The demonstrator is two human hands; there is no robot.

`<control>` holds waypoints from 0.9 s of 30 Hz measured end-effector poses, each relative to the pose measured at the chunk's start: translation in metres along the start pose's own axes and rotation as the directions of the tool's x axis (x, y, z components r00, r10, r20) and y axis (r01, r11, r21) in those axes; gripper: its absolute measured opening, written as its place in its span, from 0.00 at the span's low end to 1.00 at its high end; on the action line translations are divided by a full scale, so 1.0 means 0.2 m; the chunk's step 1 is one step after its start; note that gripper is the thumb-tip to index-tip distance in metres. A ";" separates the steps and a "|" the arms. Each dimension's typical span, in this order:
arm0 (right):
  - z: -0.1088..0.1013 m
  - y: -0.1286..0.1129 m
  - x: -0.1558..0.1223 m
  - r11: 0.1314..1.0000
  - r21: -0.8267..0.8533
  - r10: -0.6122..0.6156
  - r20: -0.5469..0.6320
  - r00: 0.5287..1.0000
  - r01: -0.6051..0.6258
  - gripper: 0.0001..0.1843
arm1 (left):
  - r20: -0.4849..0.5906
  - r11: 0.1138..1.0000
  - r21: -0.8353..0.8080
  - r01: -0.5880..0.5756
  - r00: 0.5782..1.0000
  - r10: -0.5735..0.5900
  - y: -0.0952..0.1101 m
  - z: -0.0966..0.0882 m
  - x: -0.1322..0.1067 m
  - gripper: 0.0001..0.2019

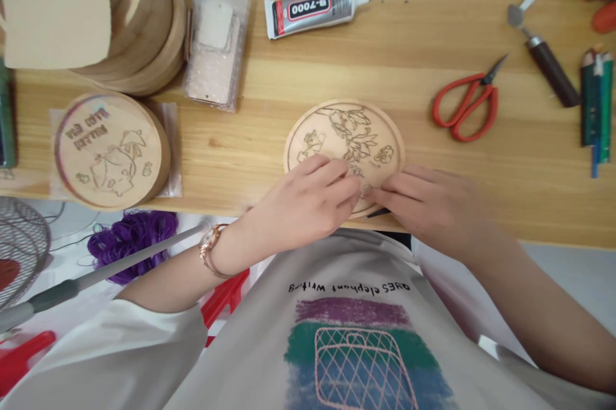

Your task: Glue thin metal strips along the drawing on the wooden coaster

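A round wooden plaque (315,118) with a raised rim and burnt outlines of leaves and small figures lies flat near the table's front edge. My left hand (312,201) rests over its lower part, fingers bent and pinched together. At the plaque's lower right edge is my right hand (428,208), thumb and fingertips closed near a small drawn shape. Whatever is between the fingertips of either hand is hidden or too small to make out. A dark, thin pointed thing (378,212) shows beneath my right hand, mostly covered.
A stack of round wooden pieces (158,44) and an engraved wooden disc (110,153) stand left. Beyond the plaque lie a B-7000 glue tube (312,10) and bagged cards (216,44). Red-handled pliers (466,105), a dark-handled tool (551,70) and colored pencils (597,102) lie right.
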State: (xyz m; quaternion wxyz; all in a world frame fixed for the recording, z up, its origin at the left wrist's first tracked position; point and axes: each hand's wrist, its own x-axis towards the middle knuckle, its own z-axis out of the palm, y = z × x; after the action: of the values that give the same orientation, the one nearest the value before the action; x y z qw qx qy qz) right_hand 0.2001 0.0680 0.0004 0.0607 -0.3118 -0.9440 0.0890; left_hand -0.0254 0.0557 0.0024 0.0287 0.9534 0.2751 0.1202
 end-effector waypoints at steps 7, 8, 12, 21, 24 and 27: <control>0.00 0.00 0.01 0.985 -0.110 -0.142 -0.074 0.987 0.134 0.17 | -0.011 0.999 -0.002 0.047 0.999 -0.047 0.02 0.00 -0.01 0.11; -0.01 0.00 0.01 0.985 -0.104 -0.149 -0.076 0.986 0.140 0.17 | -0.021 0.999 -0.001 0.054 0.998 -0.054 0.03 0.00 -0.01 0.11; -0.01 0.02 -0.03 0.992 -0.104 -0.088 -0.165 0.982 0.071 0.14 | -0.125 0.990 0.000 0.139 0.982 -0.138 0.09 0.03 -0.04 0.07; 0.08 0.14 -0.19 0.976 -0.170 0.054 -0.405 0.913 -0.133 0.08 | -0.357 0.909 -0.166 0.383 0.836 -0.417 0.29 0.16 -0.10 0.08; 0.09 0.15 -0.20 0.977 -0.160 0.067 -0.403 0.913 -0.142 0.07 | -0.386 0.906 -0.165 0.390 0.819 -0.423 0.29 0.16 -0.11 0.08; 0.10 0.15 -0.20 0.977 -0.128 0.100 -0.430 0.897 -0.170 0.07 | -0.387 0.910 -0.139 0.390 0.825 -0.412 0.28 0.15 -0.12 0.09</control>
State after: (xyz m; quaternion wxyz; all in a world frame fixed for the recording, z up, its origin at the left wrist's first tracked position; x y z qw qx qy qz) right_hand 0.2458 0.0650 -0.0284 0.2308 -0.3924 -0.8888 -0.0536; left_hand -0.0094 -0.0042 -0.0251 0.0210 0.8267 0.4656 0.3153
